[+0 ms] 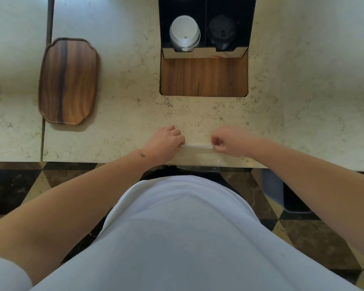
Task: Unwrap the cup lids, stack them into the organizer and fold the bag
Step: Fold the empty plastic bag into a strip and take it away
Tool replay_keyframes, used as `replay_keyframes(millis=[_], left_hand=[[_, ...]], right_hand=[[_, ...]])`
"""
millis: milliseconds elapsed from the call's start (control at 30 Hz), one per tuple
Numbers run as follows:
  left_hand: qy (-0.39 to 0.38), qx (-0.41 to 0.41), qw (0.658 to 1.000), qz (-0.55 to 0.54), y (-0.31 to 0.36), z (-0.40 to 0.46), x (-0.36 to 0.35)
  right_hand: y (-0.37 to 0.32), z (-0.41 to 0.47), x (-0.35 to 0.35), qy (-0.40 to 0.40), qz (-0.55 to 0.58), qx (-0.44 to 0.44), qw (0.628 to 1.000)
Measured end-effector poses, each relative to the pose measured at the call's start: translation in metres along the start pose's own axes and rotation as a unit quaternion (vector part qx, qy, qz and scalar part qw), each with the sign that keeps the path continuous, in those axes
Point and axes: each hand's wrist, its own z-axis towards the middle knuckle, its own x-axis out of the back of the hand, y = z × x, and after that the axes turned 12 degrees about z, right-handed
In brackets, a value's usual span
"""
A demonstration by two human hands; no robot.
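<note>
Marble counter (122, 85): left hand (166, 141), right hand (229, 141) each grip-pinch clear bag (197, 147); bag's lower part overhangs edge, barely visible.

Bare bench (124, 80) lies open between the wooden tray (68, 80) at 10 o'clock and the organizer (206, 24) at 12 o'clock.

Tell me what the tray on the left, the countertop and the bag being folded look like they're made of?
Tray: looks like wood, with dark and light grain streaks and a smooth, low-sheen finish. Countertop: pale cream with brownish veins, like polished marble or an imitation stone. Bag: thin clear plastic film, nearly see-through, with a whitish folded edge pinched between the left hand and right hand.
</note>
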Motion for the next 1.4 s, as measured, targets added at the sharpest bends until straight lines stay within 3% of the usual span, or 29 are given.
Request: replay_keyframes(millis=[300,533,800,1000,1267,1400], left_hand=[[0.056,-0.091,0.987,0.122,-0.003,-0.005,-0.002],[0.048,-0.113,0.979,0.161,-0.004,-0.008,-0.008],[0.075,-0.103,0.981,0.147,0.001,-0.025,-0.014],[0.086,0.018,0.996,0.011,0.010,-0.021,-0.007],[-0.031,0.149,0.982,-0.108,0.013,0.003,0.001],[-0.074,0.138,0.981,-0.111,0.010,0.008,0.002]], right_hand=[[0.004,-0.014,-0.015,0.116,-0.089,0.138,0.980],[0.011,-0.019,-0.027,0.146,-0.142,0.171,0.964],[0.016,-0.031,-0.037,0.175,-0.102,0.117,0.972],[0.003,-0.034,-0.032,0.182,-0.061,0.073,0.979],[-0.018,-0.010,-0.022,0.121,0.048,-0.064,0.989],[-0.018,-0.006,-0.017,0.073,0.044,-0.080,0.993]])
